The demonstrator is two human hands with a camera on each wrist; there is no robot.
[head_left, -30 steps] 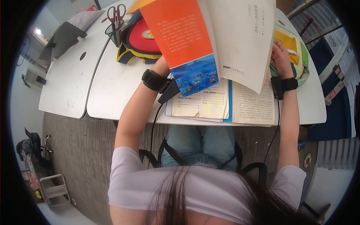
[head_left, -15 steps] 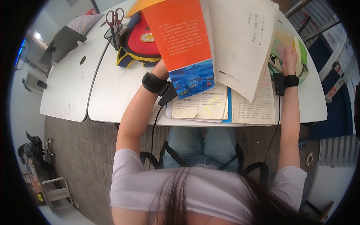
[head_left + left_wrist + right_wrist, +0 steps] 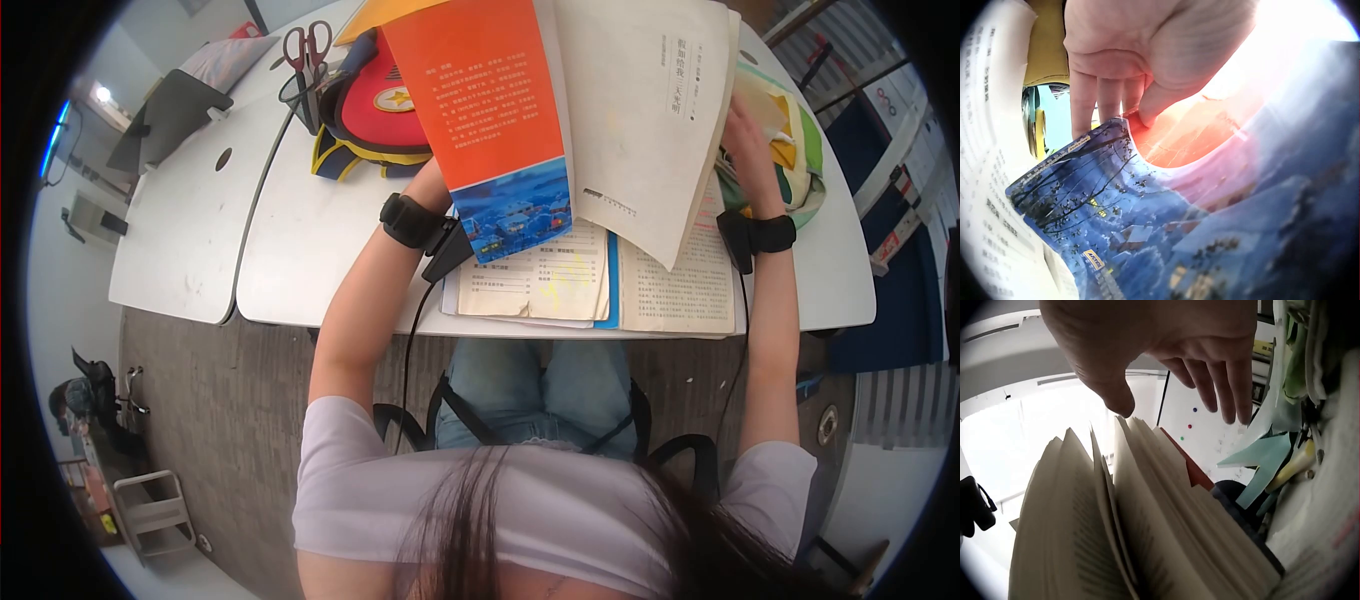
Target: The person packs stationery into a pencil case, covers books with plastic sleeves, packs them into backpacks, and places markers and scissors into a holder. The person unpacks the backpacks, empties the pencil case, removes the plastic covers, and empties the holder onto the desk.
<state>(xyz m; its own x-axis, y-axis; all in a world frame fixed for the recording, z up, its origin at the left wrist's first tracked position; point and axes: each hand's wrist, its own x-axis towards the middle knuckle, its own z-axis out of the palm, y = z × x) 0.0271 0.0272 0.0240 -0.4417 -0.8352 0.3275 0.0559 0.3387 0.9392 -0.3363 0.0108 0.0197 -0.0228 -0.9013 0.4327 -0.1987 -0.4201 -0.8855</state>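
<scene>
An open paperback book is held up before me, its orange and blue cover (image 3: 500,90) on the left and a white title page (image 3: 650,110) on the right. My left hand (image 3: 1147,50) pinches the cover's edge, thumb on the printed side and fingers behind; in the head view the cover hides most of it. My right hand (image 3: 750,155) is at the book's right edge. In the right wrist view its fingers (image 3: 1213,387) extend loosely beyond the fanned pages (image 3: 1166,506), with the thumb tip right at their upper edge.
Beneath the book lie printed sheets (image 3: 520,295), a blue folder edge (image 3: 613,280) and another open book (image 3: 680,300). A red and navy bag (image 3: 385,105) and a mesh cup (image 3: 298,95) with scissors (image 3: 308,45) stand left. A green and yellow bag (image 3: 808,150) lies right.
My right hand moved off the page edge to the right, then came back left to it. The title page swung slightly, its lower corner dropping. My left hand stayed on the cover.
</scene>
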